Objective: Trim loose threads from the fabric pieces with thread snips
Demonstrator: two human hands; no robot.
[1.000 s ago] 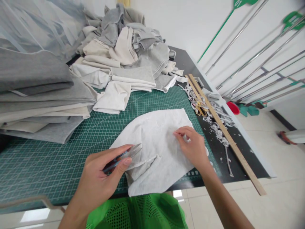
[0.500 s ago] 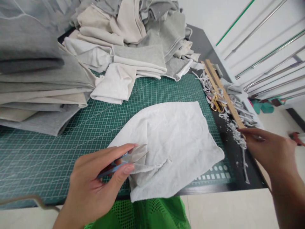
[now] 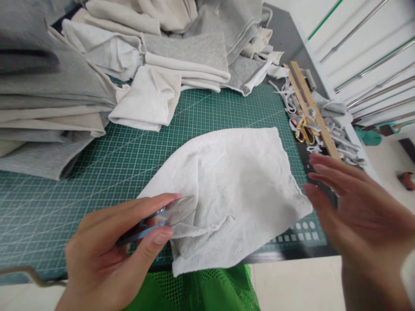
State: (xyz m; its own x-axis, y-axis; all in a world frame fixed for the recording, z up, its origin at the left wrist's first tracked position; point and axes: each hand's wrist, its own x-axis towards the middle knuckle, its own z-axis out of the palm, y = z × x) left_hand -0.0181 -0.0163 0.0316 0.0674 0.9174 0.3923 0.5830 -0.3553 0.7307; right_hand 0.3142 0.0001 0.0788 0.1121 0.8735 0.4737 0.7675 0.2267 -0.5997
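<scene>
My left hand [image 3: 119, 246] is closed around blue-handled thread snips [image 3: 178, 211], whose blades point right over the white fabric piece [image 3: 246, 181]. The fabric lies on the green cutting mat [image 3: 240, 108], with one raised fold near the blades and a curled edge below them. My right hand [image 3: 350, 207], slightly blurred, hovers at the fabric's right corner with fingers stretched out and nothing visible in it. It hides part of the table's right side.
Folded grey and beige fabrics [image 3: 52, 103] are stacked at the left, and more pile up at the back. At the right lie gold-handled scissors [image 3: 304, 131], wooden rulers [image 3: 317, 112] and fabric scraps [image 3: 343, 138]. Metal poles [image 3: 353, 32] lean beyond the table.
My right hand has moved left from the table's right edge, its fingers now stretched toward the fabric. My left hand still holds the snips. The view has shifted slightly.
</scene>
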